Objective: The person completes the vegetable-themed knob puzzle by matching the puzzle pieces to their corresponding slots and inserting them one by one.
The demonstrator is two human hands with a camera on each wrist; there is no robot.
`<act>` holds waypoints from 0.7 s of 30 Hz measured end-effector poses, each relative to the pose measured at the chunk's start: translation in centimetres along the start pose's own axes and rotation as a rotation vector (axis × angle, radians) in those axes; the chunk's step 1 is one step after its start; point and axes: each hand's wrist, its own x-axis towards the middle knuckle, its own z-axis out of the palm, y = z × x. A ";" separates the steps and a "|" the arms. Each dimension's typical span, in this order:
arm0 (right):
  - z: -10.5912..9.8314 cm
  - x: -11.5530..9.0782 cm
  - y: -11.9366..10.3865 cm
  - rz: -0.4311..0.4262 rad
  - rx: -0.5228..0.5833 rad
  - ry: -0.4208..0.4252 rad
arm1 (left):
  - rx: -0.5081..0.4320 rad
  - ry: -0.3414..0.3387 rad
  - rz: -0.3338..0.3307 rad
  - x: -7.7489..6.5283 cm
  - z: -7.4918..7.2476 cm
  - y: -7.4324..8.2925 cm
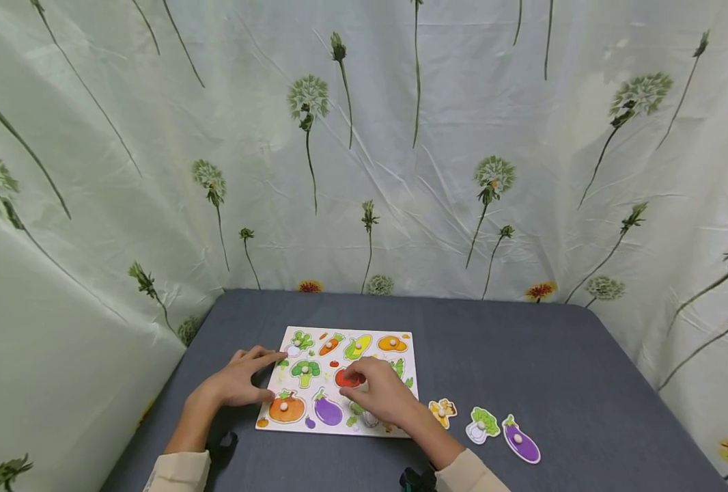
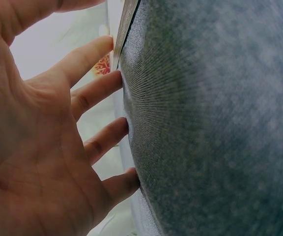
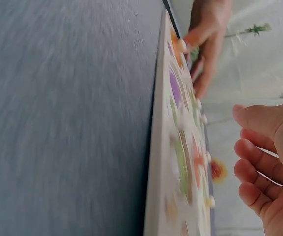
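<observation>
A white vegetable puzzle board [image 1: 364,334] lies on the table. My left hand [image 1: 236,380] is at its left edge, fingers spread, with thumb and index fingertip at the rim. In the left wrist view this hand [image 2: 43,123] holds nothing. Over the middle of the board, near the red tomato [image 1: 343,378], hangs my right hand [image 1: 381,391], its fingers loosely bent. The right wrist view shows this hand [image 3: 274,157] above the knobs with nothing between thumb and fingers. Broccoli [image 1: 305,370] and pumpkin [image 1: 290,410] pieces carry knobs; the purple eggplant shape [image 1: 328,410] on the board shows none.
Right of the board lie three loose knobbed pieces: a yellow-brown one [image 1: 442,414], a leafy green-and-white vegetable [image 1: 482,425] and a purple eggplant [image 1: 522,441]. The dark grey table [image 1: 511,355] ends at a dandelion-printed curtain [image 1: 401,171].
</observation>
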 end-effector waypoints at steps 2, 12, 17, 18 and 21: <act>-0.8 -0.5 0.4 -0.001 -0.011 0.011 | 0.003 -0.002 0.013 -0.1 -0.2 0.2; -4.2 -3.8 2.8 0.035 -0.067 0.059 | -0.010 0.004 -0.016 0.3 0.3 -0.3; -5.5 -5.5 3.7 0.049 -0.084 0.099 | -0.004 0.003 -0.007 -0.1 0.0 0.1; -5.8 -5.8 3.7 0.059 -0.091 0.103 | -0.005 -0.001 -0.004 -0.2 -0.2 0.3; -6.7 -6.8 3.8 0.092 -0.115 0.113 | -0.002 -0.013 -0.009 -0.3 -0.3 0.6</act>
